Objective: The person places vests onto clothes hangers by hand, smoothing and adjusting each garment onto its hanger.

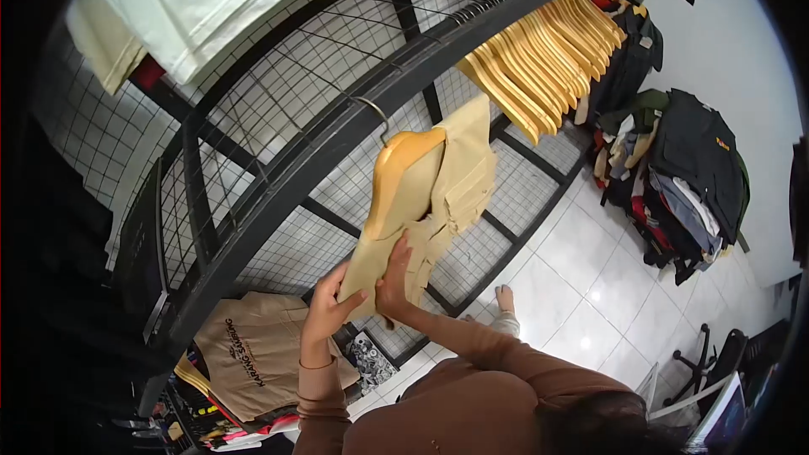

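Note:
A beige button-front shirt (pixel 459 173) hangs on a light wooden hanger (pixel 389 173), its metal hook over the black rack bar (pixel 291 156). My left hand (pixel 324 307) pinches the near side edge of the shirt, thumb in front and fingers partly behind the cloth. Against the shirt's front lies my right hand (pixel 393 282), its fingers stretched upward along the fabric near the creased front opening. The right hand's far side and part of its thumb are hard to make out.
Bare wooden hangers (pixel 539 59) crowd the bar further along. A heap of folded dark clothes (pixel 687 173) sits on the tiled floor at right. A brown printed bag (pixel 261 354) stands low at left, and an office chair (pixel 716 362) at lower right. White garments (pixel 202 0) hang above.

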Demonstrator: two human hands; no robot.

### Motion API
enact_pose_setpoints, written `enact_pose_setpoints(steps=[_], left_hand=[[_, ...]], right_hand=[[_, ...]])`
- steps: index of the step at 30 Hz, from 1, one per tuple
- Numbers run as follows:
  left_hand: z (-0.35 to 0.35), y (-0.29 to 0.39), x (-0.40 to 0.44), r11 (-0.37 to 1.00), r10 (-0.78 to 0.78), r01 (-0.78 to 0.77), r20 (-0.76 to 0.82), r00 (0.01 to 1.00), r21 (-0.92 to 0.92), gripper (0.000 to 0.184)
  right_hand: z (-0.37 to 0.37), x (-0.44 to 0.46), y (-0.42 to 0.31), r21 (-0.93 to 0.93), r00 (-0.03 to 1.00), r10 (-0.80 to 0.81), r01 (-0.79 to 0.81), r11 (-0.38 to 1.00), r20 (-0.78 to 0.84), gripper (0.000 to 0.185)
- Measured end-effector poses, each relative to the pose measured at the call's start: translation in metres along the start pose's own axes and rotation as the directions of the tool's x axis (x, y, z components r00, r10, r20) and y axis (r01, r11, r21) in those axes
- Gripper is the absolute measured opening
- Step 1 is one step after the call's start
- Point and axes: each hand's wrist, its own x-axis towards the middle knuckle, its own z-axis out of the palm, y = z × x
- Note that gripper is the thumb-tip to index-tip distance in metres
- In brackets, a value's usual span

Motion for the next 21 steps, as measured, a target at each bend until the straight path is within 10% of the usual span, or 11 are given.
enact_pose_setpoints(steps=[3,5,9,13,17,21], left_hand=[[-0.004,0.006,-0.002,0.998,-0.066,0.066,0.017,0.998,-0.019,0.042],[-0.008,0.008,-0.002,0.996,-0.086,0.086,0.021,0.996,-0.021,0.043],[-0.011,0.004,-0.002,0.997,-0.069,0.069,0.008,0.998,0.031,0.042],[-0.01,-0.005,-0.001,0.999,-0.001,0.0,0.033,0.999,0.037,0.039],[-0.017,-0.001,0.004,1.0,-0.009,0.009,0.035,0.999,0.002,0.038],[-0.029,0.0,0.011,0.997,0.032,-0.035,0.044,0.999,0.068,0.037]], right_hand=[[0.009,-0.031,0.046,-0.086,0.988,0.044,-0.032,0.996,0.146,0.078],[0.003,-0.054,0.086,-0.426,0.569,0.743,-0.61,0.668,0.352,0.082],[-0.017,-0.023,0.014,-0.107,0.98,0.193,-0.188,0.976,0.043,0.085],[-0.013,-0.013,-0.014,0.039,0.952,-0.249,0.246,0.969,0.18,0.081],[-0.017,-0.03,0.03,-0.369,0.819,0.379,-0.224,0.902,0.43,0.073],[-0.07,-0.007,0.066,-0.222,0.981,0.165,-0.14,0.965,0.099,0.059]])
